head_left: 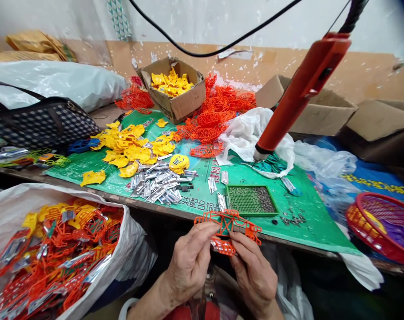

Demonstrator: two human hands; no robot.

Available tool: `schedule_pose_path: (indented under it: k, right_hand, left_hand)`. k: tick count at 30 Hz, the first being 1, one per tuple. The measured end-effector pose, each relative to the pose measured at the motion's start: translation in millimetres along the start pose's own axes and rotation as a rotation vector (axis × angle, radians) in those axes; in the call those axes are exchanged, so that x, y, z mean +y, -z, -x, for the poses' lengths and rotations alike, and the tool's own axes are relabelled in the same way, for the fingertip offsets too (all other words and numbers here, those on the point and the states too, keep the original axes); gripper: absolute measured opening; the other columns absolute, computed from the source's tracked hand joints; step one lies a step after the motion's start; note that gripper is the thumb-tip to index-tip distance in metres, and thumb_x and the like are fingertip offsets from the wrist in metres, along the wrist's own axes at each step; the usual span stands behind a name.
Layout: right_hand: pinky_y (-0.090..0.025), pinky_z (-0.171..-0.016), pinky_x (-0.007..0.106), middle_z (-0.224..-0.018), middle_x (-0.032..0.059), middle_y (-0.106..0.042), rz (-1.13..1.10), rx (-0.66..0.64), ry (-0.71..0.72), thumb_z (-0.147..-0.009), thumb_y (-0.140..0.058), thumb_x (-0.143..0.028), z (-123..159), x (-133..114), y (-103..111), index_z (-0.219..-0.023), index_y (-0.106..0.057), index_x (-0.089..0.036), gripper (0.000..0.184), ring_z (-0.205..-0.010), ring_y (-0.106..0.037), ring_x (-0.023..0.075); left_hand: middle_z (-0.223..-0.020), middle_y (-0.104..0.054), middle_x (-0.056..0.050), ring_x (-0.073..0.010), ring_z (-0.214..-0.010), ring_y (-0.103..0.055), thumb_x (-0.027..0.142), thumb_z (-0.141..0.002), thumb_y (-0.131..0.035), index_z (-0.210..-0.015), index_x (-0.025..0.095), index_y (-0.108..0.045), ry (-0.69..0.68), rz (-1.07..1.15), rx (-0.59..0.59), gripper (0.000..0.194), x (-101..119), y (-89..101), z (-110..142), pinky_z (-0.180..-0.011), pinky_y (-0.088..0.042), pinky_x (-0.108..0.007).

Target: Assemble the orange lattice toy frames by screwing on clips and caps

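Note:
Both hands hold one orange plastic lattice part [227, 223] in front of the table's near edge. My left hand [190, 262] pinches its left side with thumb and fingers closed. My right hand [253, 271] grips the lower right side, where a silver metal piece [218, 244] shows against the orange part. Just beyond the part sits a green tray of small screws [251, 201]. A heap of silver metal pieces [158, 184] and yellow plastic parts [128, 149] lie on the green mat [195, 195].
An orange powered screwdriver [298, 93] hangs on a cable above the mat. A white bag of assembled orange and yellow parts [52, 253] stands at lower left. A cardboard box of yellow parts [172, 86], a pile of orange lattices [215, 118], a red basket [383, 224] and a checked bag [38, 122] surround the mat.

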State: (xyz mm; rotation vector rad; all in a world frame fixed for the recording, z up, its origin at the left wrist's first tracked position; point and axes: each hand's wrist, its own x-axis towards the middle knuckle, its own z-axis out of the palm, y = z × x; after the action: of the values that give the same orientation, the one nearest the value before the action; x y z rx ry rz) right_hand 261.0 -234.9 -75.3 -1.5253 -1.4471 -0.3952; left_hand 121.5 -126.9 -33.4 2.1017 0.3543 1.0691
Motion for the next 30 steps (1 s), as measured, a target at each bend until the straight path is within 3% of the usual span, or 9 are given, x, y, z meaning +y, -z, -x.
schedule_pose_path:
  k: [5, 11, 17, 23, 26, 30]
  right_hand:
    - [-0.061, -0.075, 0.025, -0.093, 0.0114, -0.076, 0.016, 0.006, 0.013, -0.091, -0.056, -0.015, 1, 1, 0, -0.106, -0.066, -0.018, 0.018, -0.085, -0.075, 0.0178]
    - [-0.061, -0.073, 0.025, -0.092, 0.0098, -0.077, 0.050, 0.020, -0.001, -0.091, -0.057, -0.016, 4, 5, 0, -0.106, -0.067, -0.018, 0.018, -0.086, -0.075, 0.0179]
    - [-0.060, -0.069, 0.024, -0.086, 0.0103, -0.077, 0.127, 0.027, 0.068, -0.093, -0.055, -0.017, 0, 4, 1, -0.101, -0.066, -0.017, 0.014, -0.080, -0.076, 0.0177]
    - [-0.059, -0.065, 0.023, -0.082, 0.0091, -0.077, 0.180, 0.024, 0.112, -0.094, -0.054, -0.017, -5, 2, 2, -0.100, -0.065, -0.016, 0.013, -0.075, -0.076, 0.0172]
    - [-0.058, -0.064, 0.023, -0.082, 0.0096, -0.077, 0.186, 0.010, 0.110, -0.094, -0.053, -0.017, -6, 0, 3, -0.098, -0.065, -0.015, 0.013, -0.074, -0.076, 0.0173]
    - [-0.055, -0.062, 0.021, -0.082, 0.0086, -0.076, 0.068, -0.084, 0.063, -0.096, -0.048, -0.018, -10, -5, 6, -0.093, -0.063, -0.016, 0.015, -0.074, -0.075, 0.0153]
  left_hand:
    - [-0.117, -0.067, -0.010, -0.0161, -0.112, -0.064, -0.005, -0.082, -0.042, -0.128, 0.018, -0.054, -0.004, -0.003, -0.045, 0.052, 0, 1.0, 4, -0.099, -0.051, -0.027]
    - [-0.118, -0.067, -0.012, -0.0192, -0.109, -0.066, -0.004, -0.075, -0.051, -0.130, 0.018, -0.052, -0.020, -0.038, -0.080, 0.058, 1, -3.4, 6, -0.095, -0.056, -0.029]
    - [-0.113, -0.069, -0.013, -0.0171, -0.105, -0.068, -0.002, -0.083, -0.054, -0.107, 0.016, -0.061, -0.033, -0.096, -0.061, 0.031, -2, -4.4, 3, -0.092, -0.056, -0.024]
    - [-0.104, -0.071, -0.011, -0.0153, -0.097, -0.071, 0.002, -0.089, -0.049, -0.103, 0.015, -0.060, -0.068, -0.180, -0.081, 0.022, -5, -3.9, 4, -0.086, -0.057, -0.021]
    - [-0.094, -0.070, -0.008, -0.0147, -0.087, -0.071, 0.006, -0.093, -0.045, -0.098, 0.016, -0.059, -0.022, -0.244, -0.176, 0.018, -3, -1.3, 3, -0.075, -0.058, -0.021]
    - [-0.082, -0.066, -0.004, -0.0154, -0.070, -0.065, 0.006, -0.092, -0.039, -0.090, 0.017, -0.058, 0.022, -0.423, -0.407, 0.022, 7, 6.1, 4, -0.060, -0.052, -0.024]
